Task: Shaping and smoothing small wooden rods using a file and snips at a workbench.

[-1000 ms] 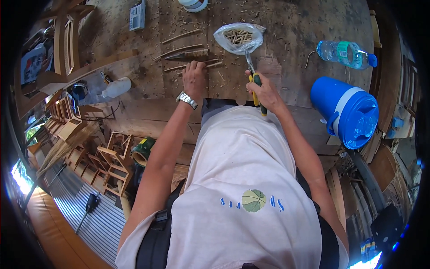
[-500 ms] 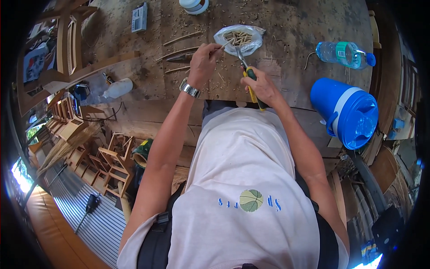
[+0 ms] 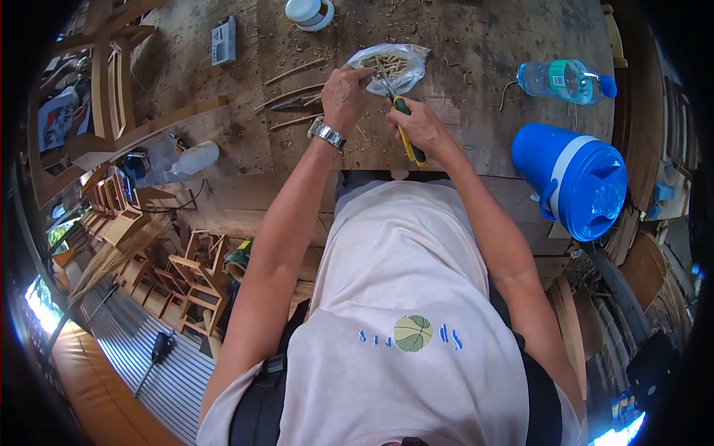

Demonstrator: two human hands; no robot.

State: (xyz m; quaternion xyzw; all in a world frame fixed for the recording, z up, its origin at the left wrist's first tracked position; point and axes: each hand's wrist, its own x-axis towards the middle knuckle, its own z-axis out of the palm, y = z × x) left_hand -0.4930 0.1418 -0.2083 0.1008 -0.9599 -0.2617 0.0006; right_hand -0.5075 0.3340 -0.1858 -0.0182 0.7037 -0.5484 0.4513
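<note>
Well to the right of the right hand [image 3: 418, 125], a clear bottle [image 3: 573, 82] lies on its side, blue cap outward; nearer the body is a blue jug [image 3: 569, 182]. Beyond the left hand [image 3: 343, 97] are a white tub [image 3: 309, 13] and, farther left, a small box [image 3: 223, 41]. Far left: a wooden frame [image 3: 99, 82].

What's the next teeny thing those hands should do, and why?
Maybe the right hand should gently squeeze the pliers. Their tips are close to the pinched fingertips of the left hand, at the plastic bag of short sticks, so a snipped bit would likely drop in. What's between the tips is too small to tell.
</note>
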